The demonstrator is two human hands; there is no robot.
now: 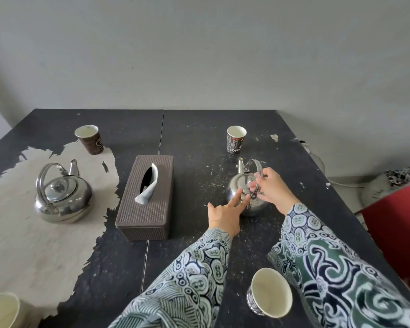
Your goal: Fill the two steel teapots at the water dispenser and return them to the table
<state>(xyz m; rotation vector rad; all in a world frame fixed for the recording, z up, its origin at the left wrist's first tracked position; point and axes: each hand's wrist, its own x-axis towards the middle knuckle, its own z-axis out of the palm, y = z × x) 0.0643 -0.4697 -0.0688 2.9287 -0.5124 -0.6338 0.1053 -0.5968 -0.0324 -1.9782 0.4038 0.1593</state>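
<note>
Teapots both on counter (199, 245), unfilled by the look: right hand (273, 189) fingers clamped on right teapot (244, 197) handle, left hand (224, 213) fingers straight against its body; left teapot (62, 197) untouched.

A plain break or tea corner, likely in an office or modest workplace.

A worn black table (199, 129) with its coating peeled off in a pale patch stands against a bare grey wall (199, 55). On it sit two steel teapots, the left teapot (62, 197) and the right teapot (244, 192), with disposable paper coffee cups set around: a brown cup (90, 139), a black cup (236, 139) (printed "COFFEE") and a near cup (269, 293). A brown woven tissue box (147, 197) lies in the middle. A white cable (317, 157) trails off the right edge, beside something red (398, 228).
</note>
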